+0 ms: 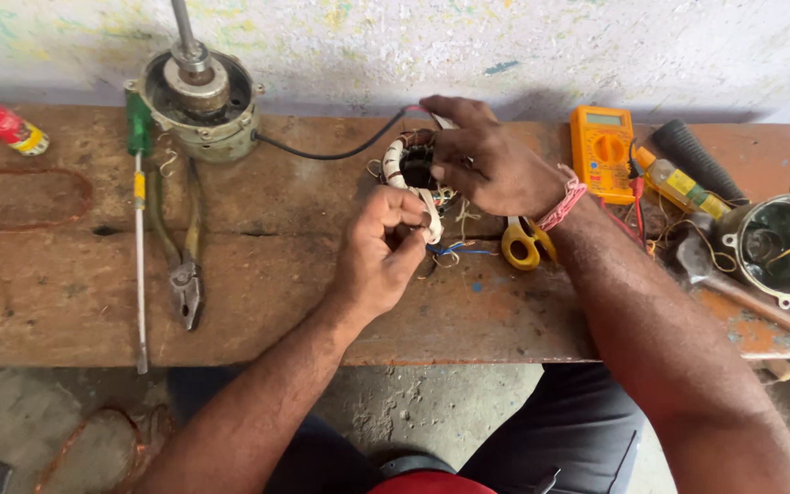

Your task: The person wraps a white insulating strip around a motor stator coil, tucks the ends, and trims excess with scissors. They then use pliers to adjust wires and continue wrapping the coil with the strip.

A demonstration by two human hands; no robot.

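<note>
A round motor coil winding with white binding and copper wire stands on the worn wooden bench. My right hand grips its top and far side, with a black cable running from it to the left. My left hand pinches a white strip and thin wires at the coil's near edge. Loose blue wires trail beside it.
A motor housing with a shaft sits at the back left. A green-handled screwdriver and pliers lie at left. Yellow scissors, an orange multimeter, a glue tube and a metal cup are at right.
</note>
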